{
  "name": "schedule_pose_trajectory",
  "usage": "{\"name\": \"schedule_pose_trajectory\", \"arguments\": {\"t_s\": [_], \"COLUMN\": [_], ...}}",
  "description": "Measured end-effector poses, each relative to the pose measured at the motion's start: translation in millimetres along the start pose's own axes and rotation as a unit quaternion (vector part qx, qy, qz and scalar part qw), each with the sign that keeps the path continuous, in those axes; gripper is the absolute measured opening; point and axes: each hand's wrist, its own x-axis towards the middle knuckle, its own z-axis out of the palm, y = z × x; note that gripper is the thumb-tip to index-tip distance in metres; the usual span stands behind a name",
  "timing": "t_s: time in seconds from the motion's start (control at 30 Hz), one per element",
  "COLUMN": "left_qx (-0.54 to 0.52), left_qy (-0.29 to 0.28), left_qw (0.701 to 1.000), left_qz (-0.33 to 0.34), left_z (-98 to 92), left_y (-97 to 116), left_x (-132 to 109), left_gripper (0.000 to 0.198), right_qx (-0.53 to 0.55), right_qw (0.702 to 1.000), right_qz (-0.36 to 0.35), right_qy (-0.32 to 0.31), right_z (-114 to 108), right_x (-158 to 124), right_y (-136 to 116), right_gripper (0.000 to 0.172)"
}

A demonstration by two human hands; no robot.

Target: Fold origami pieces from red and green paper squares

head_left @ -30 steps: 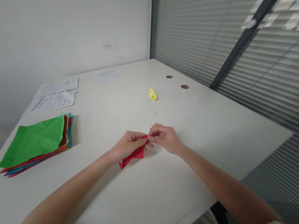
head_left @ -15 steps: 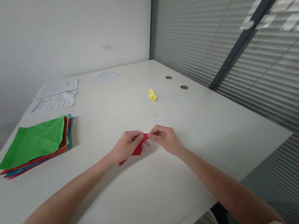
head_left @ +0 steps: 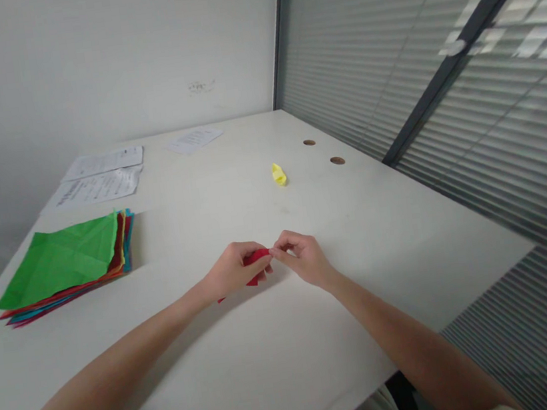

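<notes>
A piece of red paper (head_left: 255,256) is held just above the white table, in front of me. My left hand (head_left: 234,269) is closed around it, the thumb lying along its near side and much of the paper hidden under the fingers. At the paper's right end, my right hand (head_left: 303,258) pinches the tip between thumb and forefinger. Red corners poke out below the left hand. The folds themselves are mostly covered. Farther back lies a small folded yellow paper piece (head_left: 278,175), touched by neither hand.
A stack of coloured paper with a green sheet (head_left: 61,256) on top lies at the left. Printed sheets (head_left: 100,186) and another page (head_left: 193,140) rest toward the back wall. Two round holes (head_left: 337,160) pierce the table near the window blinds (head_left: 438,76) on the right.
My left thumb has shifted right and lower over the red paper, so more red shows above it and less below. My right hand stays pinched at the tip, nearly in place.
</notes>
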Motion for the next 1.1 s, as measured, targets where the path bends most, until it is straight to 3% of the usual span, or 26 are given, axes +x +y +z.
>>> {"name": "schedule_pose_trajectory", "arguments": {"t_s": [0.4, 0.73, 0.87, 1.1], "left_qx": [0.014, 0.061, 0.079, 0.009], "left_qy": [0.041, 0.045, 0.052, 0.066], "left_qw": [0.999, 0.997, 0.995, 0.998], "left_qz": [-0.014, 0.014, 0.022, 0.023], "left_z": [0.9, -2.5, -6.7, -16.7], "left_y": [-8, -7, -14, -21], "left_x": [3, 5, 8, 16], "left_gripper": [0.025, 0.026, 0.028, 0.035], "right_qx": [-0.060, -0.058, -0.021, -0.055], "right_qw": [0.994, 0.996, 0.999, 0.996], "right_qz": [-0.088, -0.053, -0.041, -0.062], "right_qy": [0.022, 0.027, 0.002, -0.036], "right_z": [3, 6, 9, 4], "right_x": [0, 1, 5, 36], "right_y": [4, 10, 19, 16], "right_gripper": [0.026, 0.024, 0.020, 0.013]}}
